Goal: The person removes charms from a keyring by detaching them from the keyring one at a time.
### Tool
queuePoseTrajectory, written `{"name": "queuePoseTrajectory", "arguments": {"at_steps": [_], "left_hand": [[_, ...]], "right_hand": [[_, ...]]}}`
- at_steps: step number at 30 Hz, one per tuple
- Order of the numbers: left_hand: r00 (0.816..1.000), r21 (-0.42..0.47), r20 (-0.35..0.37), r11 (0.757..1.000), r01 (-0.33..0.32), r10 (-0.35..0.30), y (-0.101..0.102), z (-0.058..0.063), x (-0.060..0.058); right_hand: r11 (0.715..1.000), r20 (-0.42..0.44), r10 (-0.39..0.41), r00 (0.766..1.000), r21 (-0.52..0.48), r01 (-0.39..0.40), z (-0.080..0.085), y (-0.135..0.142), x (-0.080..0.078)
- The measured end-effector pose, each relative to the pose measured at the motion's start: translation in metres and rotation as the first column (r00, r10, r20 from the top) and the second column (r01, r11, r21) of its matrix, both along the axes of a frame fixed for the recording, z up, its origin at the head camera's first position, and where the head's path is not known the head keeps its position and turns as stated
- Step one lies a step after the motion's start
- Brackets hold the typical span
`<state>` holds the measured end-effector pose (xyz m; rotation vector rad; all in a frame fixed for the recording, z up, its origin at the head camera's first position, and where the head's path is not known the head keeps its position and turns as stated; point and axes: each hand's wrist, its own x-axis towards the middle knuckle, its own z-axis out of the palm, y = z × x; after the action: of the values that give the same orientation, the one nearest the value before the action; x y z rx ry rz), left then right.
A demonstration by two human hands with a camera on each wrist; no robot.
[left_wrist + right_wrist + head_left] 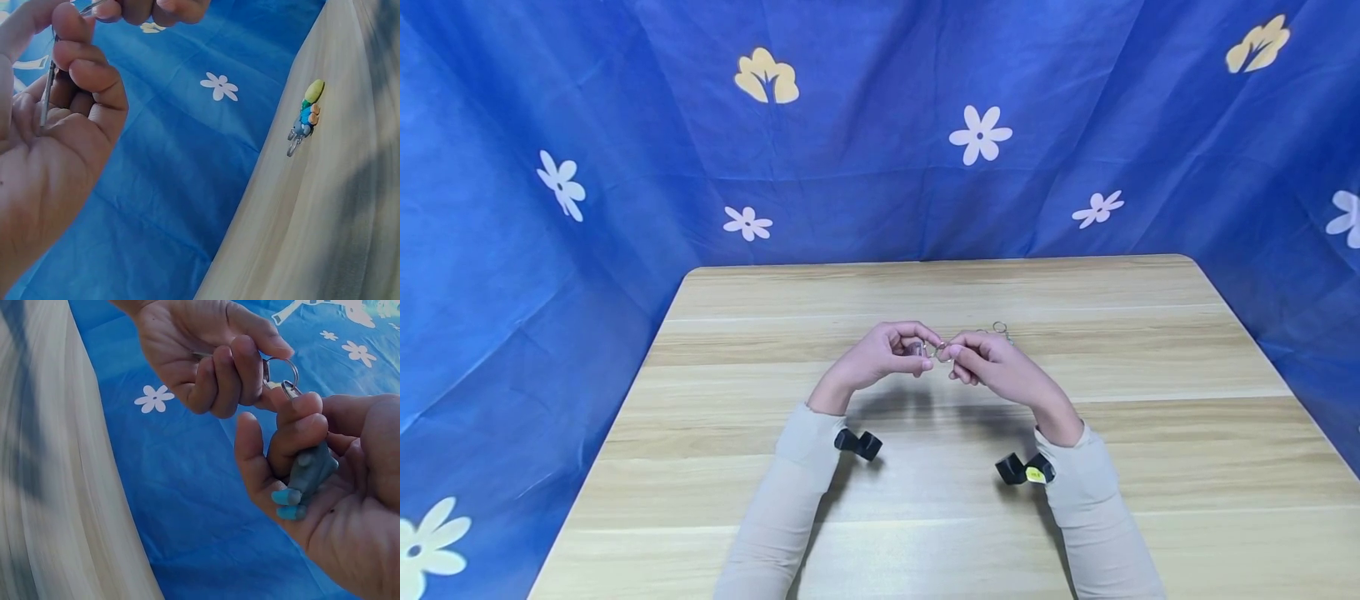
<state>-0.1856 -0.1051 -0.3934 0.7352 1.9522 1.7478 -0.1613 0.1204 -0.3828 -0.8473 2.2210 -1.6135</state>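
Both hands meet above the table in the head view. My left hand (pixel 880 358) pinches a metal split ring (pixel 295 370) between thumb and fingers. A thin flat metal piece (pixel 46 103), seen edge-on, lies against the left palm under the curled fingers. My right hand (pixel 1000 367) holds a keychain with a small grey figure (pixel 312 470) that has bright blue feet; the figure lies in the palm. The keychain's small metal loop (pixel 289 389) sticks out between the right fingertips and overlaps the split ring. Fingers hide part of both items.
Another keychain figure (pixel 306 119), yellow, green, blue and grey with metal rings, lies on the wooden table (pixel 925 550). Behind my right hand, a metal ring (pixel 1000 327) shows on the tabletop. Blue flowered cloth (pixel 865 167) hangs behind the table.
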Motion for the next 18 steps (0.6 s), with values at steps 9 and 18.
{"name": "queuePoseTrajectory", "arguments": {"at_steps": [9,18], "left_hand": [[0.999,-0.034,-0.034,0.999,0.002,-0.004,-0.0013,0.0007,0.0001],[0.999,-0.017,-0.041,1.000,0.012,-0.012,0.0001,0.0009,0.0009]], "right_hand": [[0.999,-0.059,-0.004,0.998,0.041,0.006,0.0013,0.0019,0.0003],[0.992,-0.046,0.060,0.997,0.117,-0.054,0.0043,0.0019,0.0022]]}}
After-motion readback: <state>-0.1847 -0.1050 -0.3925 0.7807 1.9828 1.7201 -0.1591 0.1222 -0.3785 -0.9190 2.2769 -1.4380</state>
